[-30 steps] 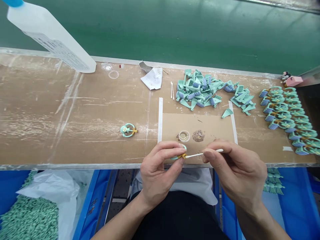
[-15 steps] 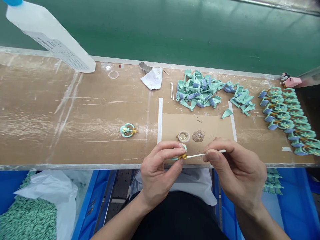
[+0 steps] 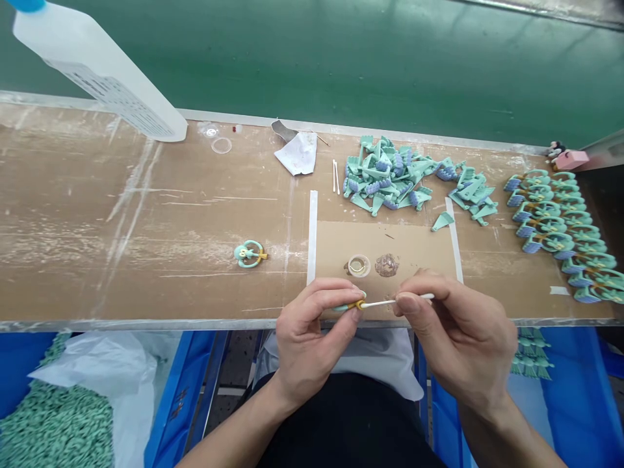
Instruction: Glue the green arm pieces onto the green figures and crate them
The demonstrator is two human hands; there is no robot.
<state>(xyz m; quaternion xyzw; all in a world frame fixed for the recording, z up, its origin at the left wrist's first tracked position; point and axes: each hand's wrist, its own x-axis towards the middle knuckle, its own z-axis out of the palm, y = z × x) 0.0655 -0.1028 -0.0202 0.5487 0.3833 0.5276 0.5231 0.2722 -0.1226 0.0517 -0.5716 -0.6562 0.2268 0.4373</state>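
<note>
My left hand (image 3: 312, 328) pinches a mint-green plastic ring piece (image 3: 351, 305) with a yellow part at its end, and my fingers hide most of the ring. My right hand (image 3: 455, 331) holds a white cotton swab (image 3: 394, 302) between thumb and fingers, its tip touching the yellow part. Just beyond my hands, on a cardboard sheet (image 3: 385, 244), stand a small round dish of yellowish liquid (image 3: 358, 265) and a brown crusty blob (image 3: 387, 265). A finished ring piece (image 3: 250, 254) lies to the left on the bench.
A heap of mint-and-blue plastic parts (image 3: 383, 175) lies at the bench's back, with rows of assembled rings (image 3: 556, 227) to the right. A large plastic bottle (image 3: 92, 68) leans in at upper left. Blue bins (image 3: 185, 403) stand below the bench's front edge.
The ring piece in my left hand sits slightly lower and flatter than before. The swab's far end has shifted a little left, and the swab tip stays on the yellow part.
</note>
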